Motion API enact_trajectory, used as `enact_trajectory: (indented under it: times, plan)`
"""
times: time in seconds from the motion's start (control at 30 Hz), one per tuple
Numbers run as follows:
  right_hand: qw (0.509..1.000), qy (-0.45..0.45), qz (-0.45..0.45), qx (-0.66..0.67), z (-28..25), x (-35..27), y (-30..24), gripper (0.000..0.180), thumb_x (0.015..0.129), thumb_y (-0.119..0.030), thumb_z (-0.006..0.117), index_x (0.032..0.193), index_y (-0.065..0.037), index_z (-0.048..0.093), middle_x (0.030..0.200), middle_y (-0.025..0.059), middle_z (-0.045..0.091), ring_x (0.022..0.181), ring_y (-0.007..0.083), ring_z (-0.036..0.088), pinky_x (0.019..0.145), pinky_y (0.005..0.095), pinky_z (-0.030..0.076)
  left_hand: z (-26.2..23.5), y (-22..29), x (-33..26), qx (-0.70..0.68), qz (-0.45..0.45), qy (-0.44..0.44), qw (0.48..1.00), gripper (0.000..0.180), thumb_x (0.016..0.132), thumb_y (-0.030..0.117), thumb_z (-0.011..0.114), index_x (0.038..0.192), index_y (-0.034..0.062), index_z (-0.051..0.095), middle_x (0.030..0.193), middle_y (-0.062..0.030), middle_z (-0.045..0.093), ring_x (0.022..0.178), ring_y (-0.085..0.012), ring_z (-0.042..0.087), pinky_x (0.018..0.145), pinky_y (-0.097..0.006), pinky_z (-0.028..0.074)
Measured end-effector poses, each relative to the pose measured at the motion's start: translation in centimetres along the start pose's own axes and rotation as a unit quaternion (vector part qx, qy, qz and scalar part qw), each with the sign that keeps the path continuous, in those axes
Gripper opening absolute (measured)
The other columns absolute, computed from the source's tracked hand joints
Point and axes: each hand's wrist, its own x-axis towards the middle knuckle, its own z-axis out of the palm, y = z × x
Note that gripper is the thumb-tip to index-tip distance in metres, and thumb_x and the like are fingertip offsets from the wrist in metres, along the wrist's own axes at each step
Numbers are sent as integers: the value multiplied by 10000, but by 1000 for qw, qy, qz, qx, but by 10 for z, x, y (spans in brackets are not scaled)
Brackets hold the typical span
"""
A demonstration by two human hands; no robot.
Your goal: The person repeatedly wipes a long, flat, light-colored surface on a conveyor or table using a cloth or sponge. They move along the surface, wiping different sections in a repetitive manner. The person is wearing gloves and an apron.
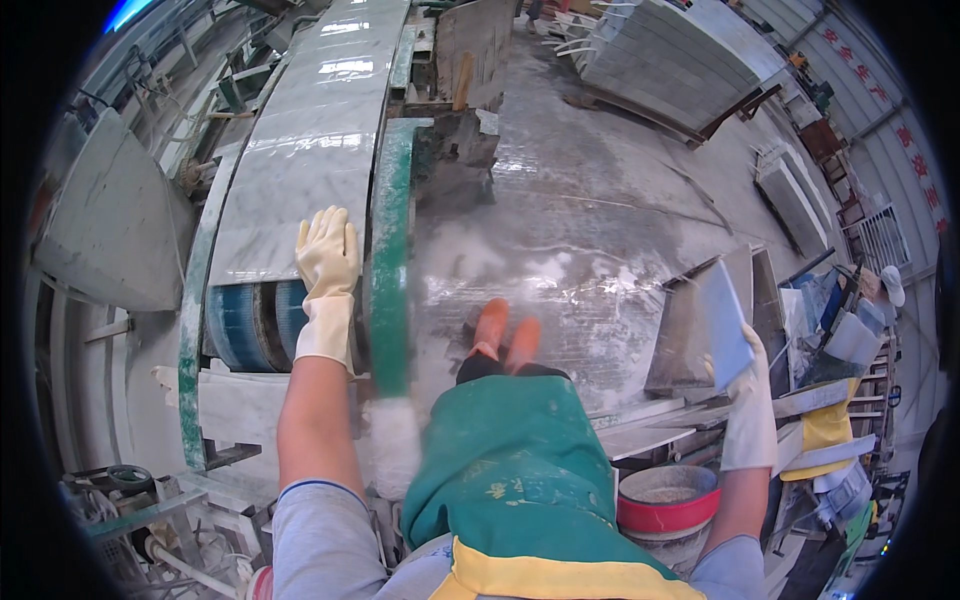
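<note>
My left hand (328, 255), in a cream rubber glove, lies flat with fingers stretched on the near right corner of a wet, glossy white-grey stone slab (275, 205). The slab rests on a conveyor line, and its near end reaches over blue rollers or belts (238, 325). On the right, my right hand (745, 385), gloved the same way, grips a thin, pale blue-white flat panel (722, 315) by its lower right edge. The panel is tilted upright, its kind not clear. Part of the right fingers is hidden behind it.
A green metal rail (393, 230) borders the conveyor on the right. Beside my apron stands a red-banded bucket (668, 505) with pale contents. Leaning slabs (690, 340) and cluttered offcuts (850, 335) are at right. A large slab stack (665, 75) stands far off on the wet floor (570, 230).
</note>
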Motion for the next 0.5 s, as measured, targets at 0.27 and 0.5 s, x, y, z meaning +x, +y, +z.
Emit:
enact_trajectory:
  times: [0.27, 0.5]
  plan:
    - [982, -66, -25, -177, 164, 29, 4, 693, 734, -341, 769, 1338, -93, 536, 1192, 144, 592, 964, 328, 590, 830, 487, 491, 1, -2, 3, -3, -5, -13, 1000, 254, 909, 213, 578, 1080, 63, 691, 1151, -140, 671, 1135, -305, 601, 1056, -434, 372]
    - [897, -206, -176, -348, 260, -34, 3, 683, 695, -170, 764, 1340, -115, 549, 1203, 124, 620, 986, 208, 604, 782, 336, 484, -10, 6, 15, -42, 27, 17, 999, 263, 916, 214, 577, 1097, 54, 682, 1124, -150, 677, 1104, -332, 609, 1036, -445, 394]
